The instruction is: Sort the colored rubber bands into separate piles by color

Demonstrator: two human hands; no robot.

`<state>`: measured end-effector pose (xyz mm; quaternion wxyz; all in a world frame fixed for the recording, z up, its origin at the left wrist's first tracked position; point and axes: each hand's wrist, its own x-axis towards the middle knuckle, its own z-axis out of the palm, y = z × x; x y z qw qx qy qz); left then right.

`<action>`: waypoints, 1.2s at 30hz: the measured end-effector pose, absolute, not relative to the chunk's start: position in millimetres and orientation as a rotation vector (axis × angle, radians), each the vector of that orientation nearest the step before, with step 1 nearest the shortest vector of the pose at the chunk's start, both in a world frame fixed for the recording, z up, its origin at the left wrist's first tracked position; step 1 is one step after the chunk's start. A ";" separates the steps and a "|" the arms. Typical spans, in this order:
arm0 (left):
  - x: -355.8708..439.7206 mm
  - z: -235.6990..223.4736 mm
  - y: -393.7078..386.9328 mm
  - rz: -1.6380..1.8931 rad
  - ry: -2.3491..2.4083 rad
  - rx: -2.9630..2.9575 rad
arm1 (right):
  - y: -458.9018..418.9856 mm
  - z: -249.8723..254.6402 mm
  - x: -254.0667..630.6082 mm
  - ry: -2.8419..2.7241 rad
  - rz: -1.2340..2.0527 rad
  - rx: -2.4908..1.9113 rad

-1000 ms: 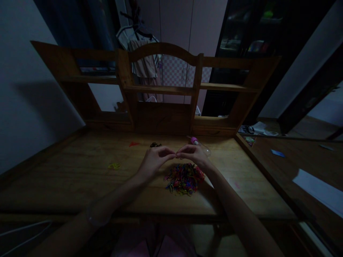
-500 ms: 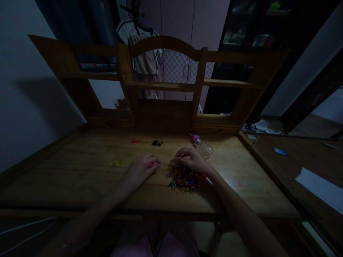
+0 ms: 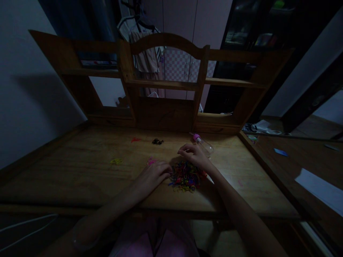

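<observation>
A heap of small coloured bands, looking like rubber bands, lies on the wooden desk. At its left edge my left hand rests low, fingers bent together, their tips touching the heap; anything between them is hidden. Just over the heap's back edge hovers my right hand, thumb and fingers drawn into a pinch. Whether a band is in that pinch is too dark to make out. A small pink group of bands lies just beyond my left hand. Separate groups are yellow, red and black.
Behind my right hand a clear bottle with a pink top lies on its side. A wooden shelf unit rises along the desk's back. On the lower surface to the right are a white sheet and a blue card.
My left hand has moved right to the heap, leaving the pink bands uncovered on the desk. My right hand has risen slightly away from the heap.
</observation>
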<state>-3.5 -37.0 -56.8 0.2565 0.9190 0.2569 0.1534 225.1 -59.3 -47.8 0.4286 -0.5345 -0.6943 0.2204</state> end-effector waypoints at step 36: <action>4.2 -25.0 -47.4 0.480 0.846 2.167 | -58.0 -47.2 227.5 -1.726 0.534 -1.343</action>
